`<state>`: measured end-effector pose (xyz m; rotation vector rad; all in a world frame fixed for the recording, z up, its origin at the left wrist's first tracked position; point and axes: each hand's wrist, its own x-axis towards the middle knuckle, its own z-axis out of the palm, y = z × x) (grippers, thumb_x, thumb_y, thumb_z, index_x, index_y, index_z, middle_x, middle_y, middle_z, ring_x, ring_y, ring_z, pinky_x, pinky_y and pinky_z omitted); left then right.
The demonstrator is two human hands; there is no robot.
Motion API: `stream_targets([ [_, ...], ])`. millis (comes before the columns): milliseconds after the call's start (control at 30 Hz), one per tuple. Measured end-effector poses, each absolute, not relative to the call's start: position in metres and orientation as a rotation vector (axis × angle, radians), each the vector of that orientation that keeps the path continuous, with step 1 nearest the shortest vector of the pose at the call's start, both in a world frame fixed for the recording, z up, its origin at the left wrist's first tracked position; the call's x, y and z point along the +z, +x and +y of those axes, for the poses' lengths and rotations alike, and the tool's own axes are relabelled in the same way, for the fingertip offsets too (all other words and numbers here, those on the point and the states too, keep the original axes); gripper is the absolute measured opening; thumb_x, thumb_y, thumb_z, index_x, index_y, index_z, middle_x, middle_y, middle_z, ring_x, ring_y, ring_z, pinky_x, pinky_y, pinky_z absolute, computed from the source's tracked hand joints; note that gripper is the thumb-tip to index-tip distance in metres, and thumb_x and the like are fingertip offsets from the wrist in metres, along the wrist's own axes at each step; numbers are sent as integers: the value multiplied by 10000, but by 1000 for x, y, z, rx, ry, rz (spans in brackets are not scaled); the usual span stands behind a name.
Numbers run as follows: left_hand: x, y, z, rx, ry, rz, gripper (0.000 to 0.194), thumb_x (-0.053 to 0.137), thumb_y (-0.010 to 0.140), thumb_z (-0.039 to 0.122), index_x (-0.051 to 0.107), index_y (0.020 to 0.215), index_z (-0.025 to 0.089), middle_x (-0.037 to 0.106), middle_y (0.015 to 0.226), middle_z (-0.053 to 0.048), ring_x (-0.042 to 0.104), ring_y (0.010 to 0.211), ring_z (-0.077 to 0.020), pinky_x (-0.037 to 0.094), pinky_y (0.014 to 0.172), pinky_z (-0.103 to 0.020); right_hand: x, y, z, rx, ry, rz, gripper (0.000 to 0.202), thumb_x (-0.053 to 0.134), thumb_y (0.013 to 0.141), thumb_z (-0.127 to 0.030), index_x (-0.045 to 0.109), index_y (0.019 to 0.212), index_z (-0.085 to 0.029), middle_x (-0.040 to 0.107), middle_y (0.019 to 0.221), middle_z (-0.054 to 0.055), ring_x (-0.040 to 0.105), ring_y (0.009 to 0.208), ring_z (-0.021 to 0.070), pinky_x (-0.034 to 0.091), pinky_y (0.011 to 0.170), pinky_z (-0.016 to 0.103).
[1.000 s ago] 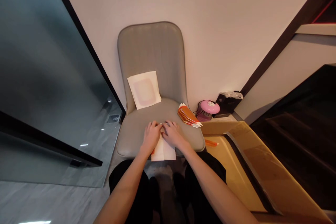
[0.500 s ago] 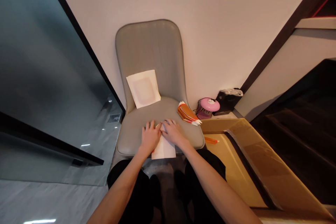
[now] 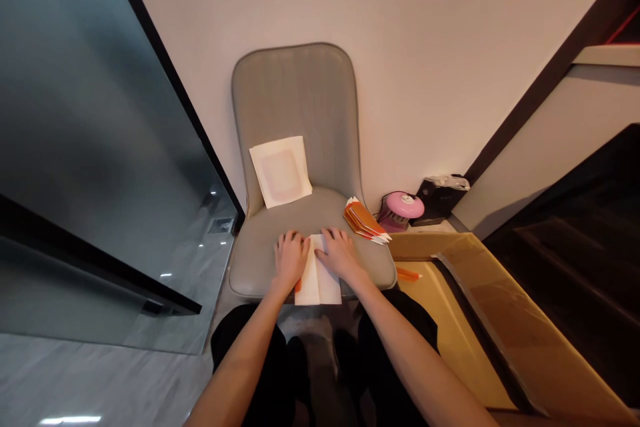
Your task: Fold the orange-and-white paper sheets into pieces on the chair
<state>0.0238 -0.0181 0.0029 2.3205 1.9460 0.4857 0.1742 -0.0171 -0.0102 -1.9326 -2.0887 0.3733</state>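
Note:
A white sheet of paper [image 3: 318,283] with a crease down its middle lies at the front of the grey chair's seat, its near end reaching past the seat edge. My left hand [image 3: 291,257] rests on the sheet's left side, fingers laid forward. On the right side lies my right hand [image 3: 341,255], its fingers spread and thumb toward the crease. A bit of orange shows at the sheet's left edge beside my left wrist. Right of my hands is a stack of folded orange-and-white papers [image 3: 366,220]. A pile of white square sheets [image 3: 283,172] leans against the backrest.
The grey chair [image 3: 295,93] stands against a wall. A large cardboard box [image 3: 450,320] is on the right, with an orange folded piece [image 3: 409,274] inside. Behind it are a pink rounded device [image 3: 405,204] and a black box [image 3: 440,199]. A glass door [image 3: 100,147] fills the left.
My hands have moved apart from near the crease toward the sheet's two sides, uncovering its middle and far end. The whole view has shifted slightly.

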Motion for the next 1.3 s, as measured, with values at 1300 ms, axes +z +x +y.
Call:
stream_targets([
  [1300, -5, 15, -6, 652, 2300, 1568, 171, 526, 945, 156, 696, 950, 172, 579, 942, -72, 569, 912, -217, 467, 840, -335, -31, 182, 0, 561, -1641, -1553, 116, 659, 767, -189, 684, 880, -197, 708, 744, 13, 653, 723, 182, 450, 686, 264],
])
